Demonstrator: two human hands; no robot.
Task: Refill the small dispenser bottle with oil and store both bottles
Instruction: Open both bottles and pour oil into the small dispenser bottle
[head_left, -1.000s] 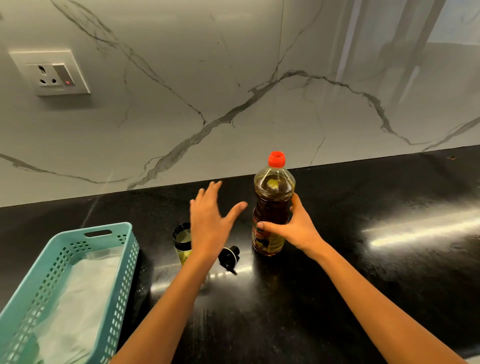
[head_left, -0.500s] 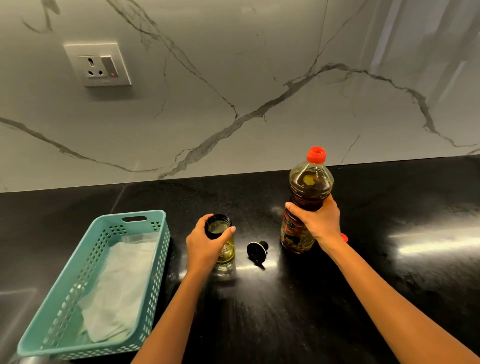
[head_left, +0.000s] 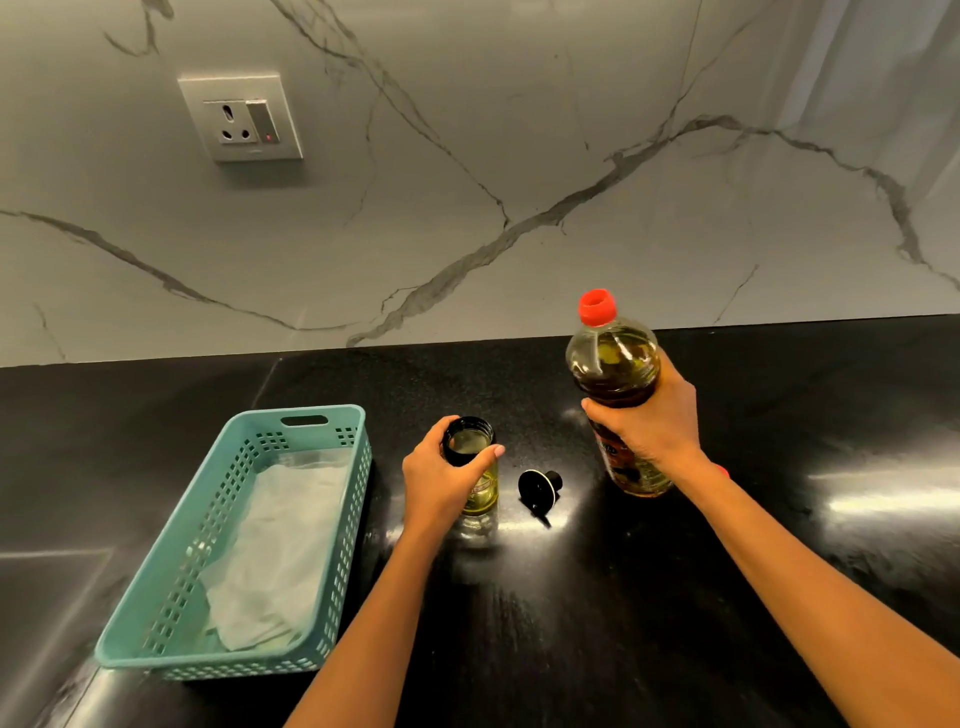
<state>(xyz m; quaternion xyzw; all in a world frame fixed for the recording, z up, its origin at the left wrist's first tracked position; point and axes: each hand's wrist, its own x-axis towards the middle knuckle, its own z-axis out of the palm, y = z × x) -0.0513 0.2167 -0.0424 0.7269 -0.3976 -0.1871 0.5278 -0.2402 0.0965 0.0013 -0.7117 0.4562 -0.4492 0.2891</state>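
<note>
A small glass dispenser bottle with a black open neck stands on the black counter. My left hand grips it around the neck. Its black spout cap lies on the counter just to its right. A large oil bottle with a red neck ring and dark oil is held by my right hand around its middle, lifted slightly and tilted a little left. A small red thing, partly hidden behind my right wrist, lies on the counter.
A teal perforated basket lined with white paper sits at the left of the counter. A marble wall with a power socket rises behind. Glare patches lie on the counter to the right.
My left hand went from hovering open to gripping the small bottle's neck. My right hand slid up the large bottle and raised it off the counter. The camera view shifted left.
</note>
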